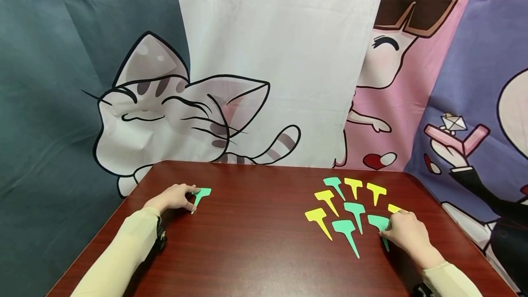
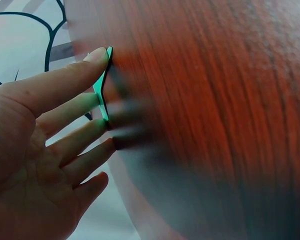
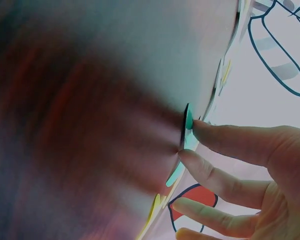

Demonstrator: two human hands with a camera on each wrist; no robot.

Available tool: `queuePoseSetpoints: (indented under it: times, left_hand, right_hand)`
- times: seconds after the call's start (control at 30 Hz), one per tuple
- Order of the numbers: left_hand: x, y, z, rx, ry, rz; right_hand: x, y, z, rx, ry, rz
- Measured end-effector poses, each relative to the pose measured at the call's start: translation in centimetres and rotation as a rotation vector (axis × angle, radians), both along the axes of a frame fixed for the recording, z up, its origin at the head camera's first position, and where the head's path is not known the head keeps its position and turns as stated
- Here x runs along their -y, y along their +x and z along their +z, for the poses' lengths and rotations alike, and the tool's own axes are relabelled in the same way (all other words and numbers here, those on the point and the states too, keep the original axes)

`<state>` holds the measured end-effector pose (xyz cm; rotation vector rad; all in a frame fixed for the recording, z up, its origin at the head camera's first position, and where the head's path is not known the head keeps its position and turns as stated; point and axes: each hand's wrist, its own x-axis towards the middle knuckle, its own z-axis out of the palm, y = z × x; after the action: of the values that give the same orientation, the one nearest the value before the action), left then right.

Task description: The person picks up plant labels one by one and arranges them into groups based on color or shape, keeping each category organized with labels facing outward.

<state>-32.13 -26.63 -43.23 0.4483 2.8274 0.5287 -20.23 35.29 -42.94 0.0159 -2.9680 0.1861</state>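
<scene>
At the table's left side my left hand (image 1: 176,197) grips a green T-shaped plant label (image 1: 204,191). In the left wrist view its thumb (image 2: 96,54) is at one end of the label (image 2: 98,86), with fingertips against the other side. On the right, my right hand (image 1: 408,233) pinches another green plant label (image 1: 378,222) between thumb and index finger, partly covering its stem. The right wrist view shows the thumb (image 3: 205,131) against that label (image 3: 189,120). A yellow label (image 1: 395,208) lies just beyond this hand, mostly hidden behind it.
Several green and yellow plant labels lie in a loose group left of my right hand, including a green one (image 1: 344,227) and a yellow one (image 1: 316,215). The brown wooden table (image 1: 247,242) ends against a cartoon-printed curtain (image 1: 280,58).
</scene>
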Motion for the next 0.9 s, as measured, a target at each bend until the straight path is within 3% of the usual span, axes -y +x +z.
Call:
queuePoseSetpoints:
  times: [0.9]
  left_hand:
    - [-0.04,0.33,0.13,-0.007,0.016,-0.002]
  right_hand:
    - [0.8,-0.19,0.14,0.048,-0.016,-0.077]
